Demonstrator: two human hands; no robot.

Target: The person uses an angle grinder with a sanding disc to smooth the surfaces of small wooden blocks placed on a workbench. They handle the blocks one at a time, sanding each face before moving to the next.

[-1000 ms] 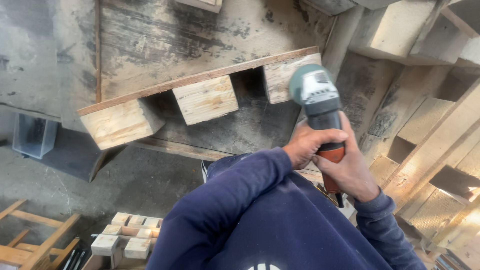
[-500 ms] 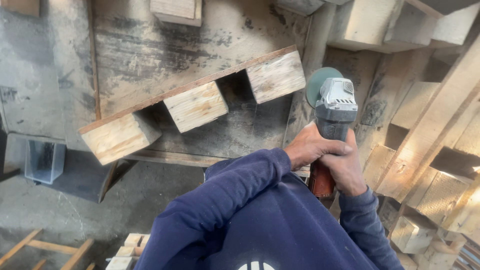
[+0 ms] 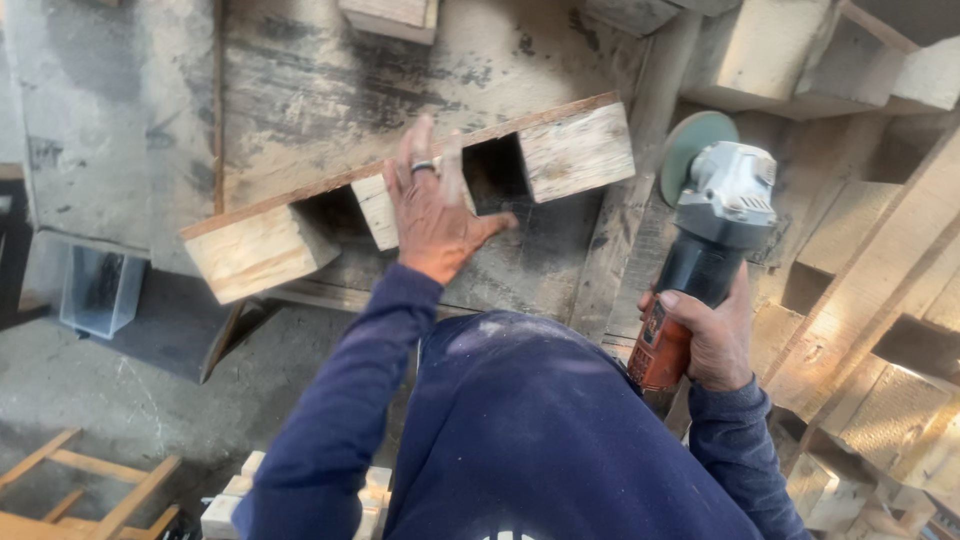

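My right hand [image 3: 708, 338] grips the orange-and-black body of an angle grinder [image 3: 703, 240], whose grey head and green disc point up beside a wooden pallet. My left hand [image 3: 432, 211], a ring on one finger, is spread open and lies against the middle wooden block [image 3: 372, 208] of that pallet [image 3: 300, 80]. A second block [image 3: 576, 151] sits just right of the hand, and a third block [image 3: 258, 253] to the left. Dark blue sleeves cover both of my arms.
More pallets and wooden blocks [image 3: 870, 290] are stacked at the right. A dark metal box [image 3: 98, 290] stands on the concrete floor at the left. A small wooden frame [image 3: 70, 490] lies at bottom left, and pale wood blocks [image 3: 225, 510] sit below my arm.
My left hand has let go of the grinder and reached up to the middle pallet block. The grinder now rests in my right hand alone, shifted right.
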